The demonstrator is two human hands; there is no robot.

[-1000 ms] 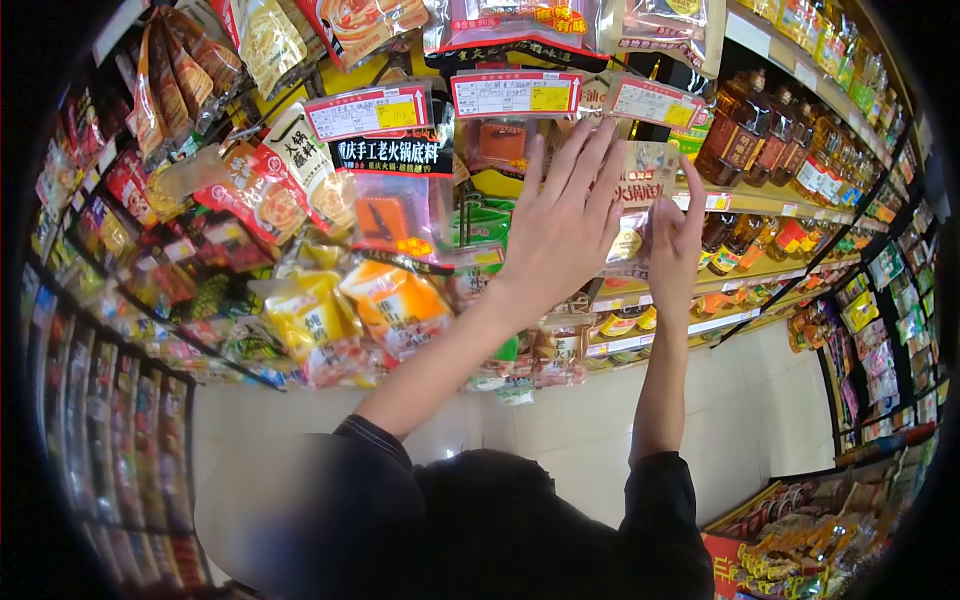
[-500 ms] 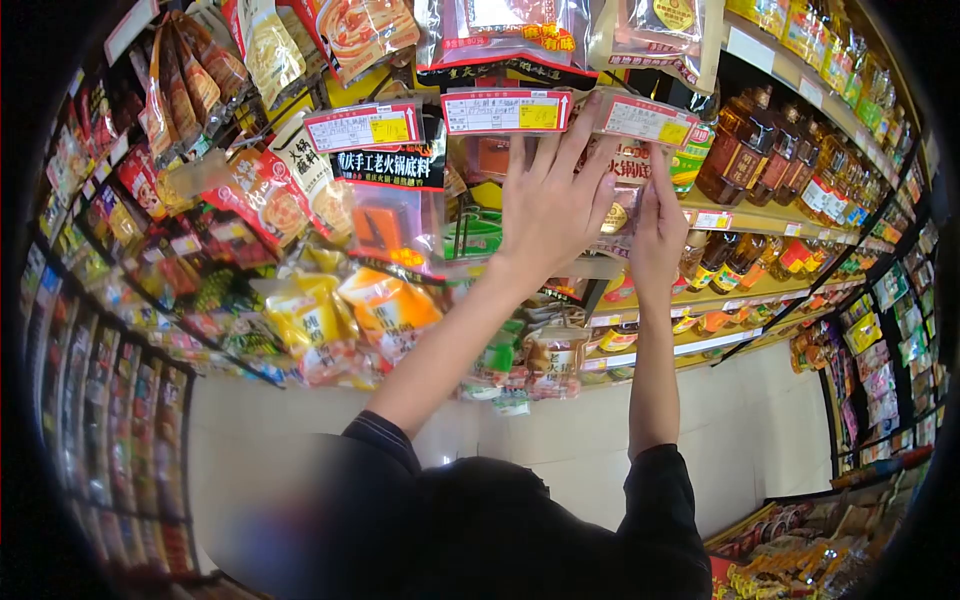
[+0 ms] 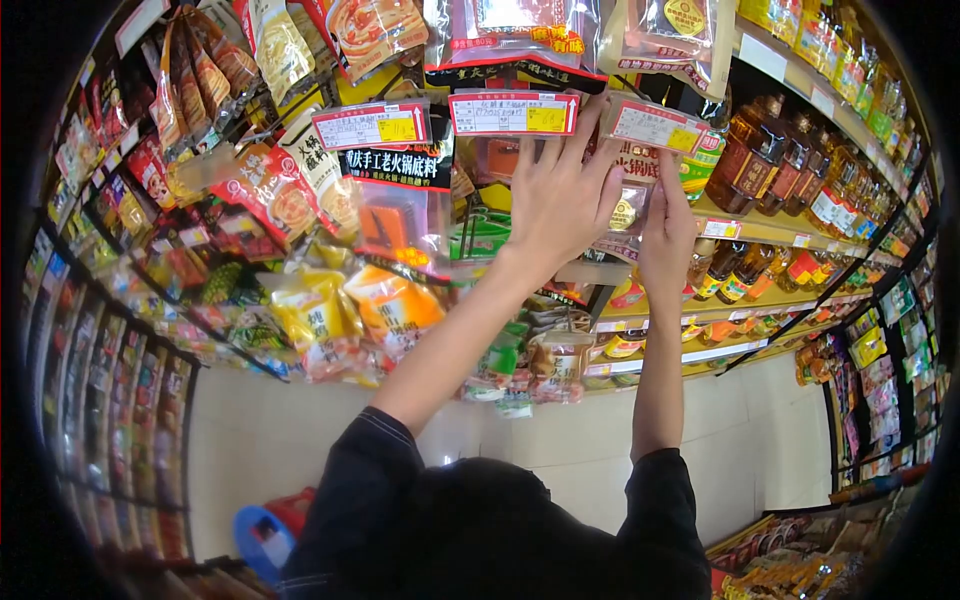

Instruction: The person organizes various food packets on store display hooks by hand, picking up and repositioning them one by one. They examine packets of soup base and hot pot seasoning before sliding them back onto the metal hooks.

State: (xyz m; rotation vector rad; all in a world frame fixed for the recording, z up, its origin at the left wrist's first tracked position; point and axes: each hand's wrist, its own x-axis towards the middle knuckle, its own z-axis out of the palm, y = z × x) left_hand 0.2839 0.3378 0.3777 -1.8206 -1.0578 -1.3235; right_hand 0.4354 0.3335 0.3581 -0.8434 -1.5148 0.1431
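Observation:
A packet of hotpot base with a round gold seal hangs on the rack behind a red-edged price tag. Across its left side lies my left hand, fingers stretched upward and apart, fingertips up near the tags. My right hand is at the packet's right edge, thumb in front and the other fingers mostly hidden along the side. Another price tag sits just left of my left fingertips. Left of that hand hangs a hotpot base packet with a black header.
Bottles of dark oil line the shelves at right. Larger packets hang above my hands. Yellow and orange pouches hang lower left. A blue and red object is on the pale floor behind my left arm.
The view has shifted slightly, and the blue and red object at lower left now shows clearly. My hands stay at the same packet, with its gold seal more visible between them.

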